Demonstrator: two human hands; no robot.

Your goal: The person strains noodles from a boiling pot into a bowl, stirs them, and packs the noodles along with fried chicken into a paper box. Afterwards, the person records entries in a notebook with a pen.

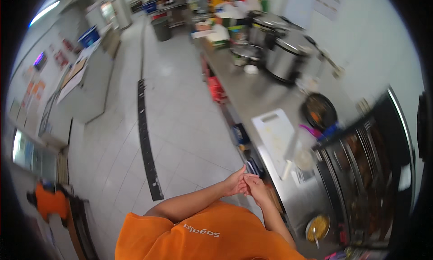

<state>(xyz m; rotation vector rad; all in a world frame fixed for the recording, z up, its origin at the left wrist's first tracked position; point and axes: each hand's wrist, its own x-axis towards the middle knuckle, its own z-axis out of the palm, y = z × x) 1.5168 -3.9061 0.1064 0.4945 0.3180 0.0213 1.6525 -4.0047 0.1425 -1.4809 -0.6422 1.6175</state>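
Observation:
My left hand [235,182] and my right hand [258,188] meet in front of my orange shirt, beside the steel counter's edge. The left thumb points up and its fingers reach apart toward the right hand. The right fingers are curled in and touch the left hand; no object shows in either. Nearest on the counter is a white cutting board [273,132] with a knife [288,158] along its right side. A clear round container [305,160] stands beside the knife.
A glass-doored cabinet [361,169] with browned food stands at right, a bowl of yellow food [318,227] near it. Farther along the steel counter [225,61] are a black pan [319,111] and a large steel cooker [287,54]. A black strip [145,138] runs along the tiled floor.

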